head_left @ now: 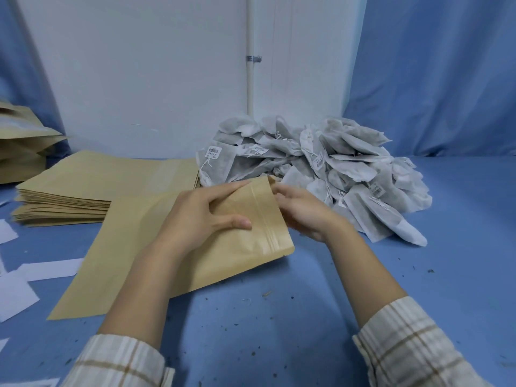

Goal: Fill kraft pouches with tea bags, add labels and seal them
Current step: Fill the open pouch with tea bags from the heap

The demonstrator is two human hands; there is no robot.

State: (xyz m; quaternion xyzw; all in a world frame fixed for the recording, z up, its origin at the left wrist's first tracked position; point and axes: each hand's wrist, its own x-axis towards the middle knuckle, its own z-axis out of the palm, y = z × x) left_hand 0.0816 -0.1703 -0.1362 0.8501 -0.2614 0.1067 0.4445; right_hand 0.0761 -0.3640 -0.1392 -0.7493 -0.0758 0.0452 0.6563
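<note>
Kraft pouch (245,241) on blue table (363,275) | left hand (201,216) grips it | right hand (304,213) pinches its mouth | tea bags (321,169) beyond.

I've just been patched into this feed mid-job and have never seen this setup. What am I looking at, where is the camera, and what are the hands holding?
There is no machine here: a person works bare-handed, and the single camera sits on their head, looking forward and down. The left hand grips a kraft pouch by its upper part, while the right hand pinches the pouch's open end, near its zip strip. The pouch rests partly on the blue table. Behind it on the left lies a stack of flat pouches; on the right, a heap of tea bags with strings and tags. White paper slips, perhaps the labels, lie at the far left.
</note>
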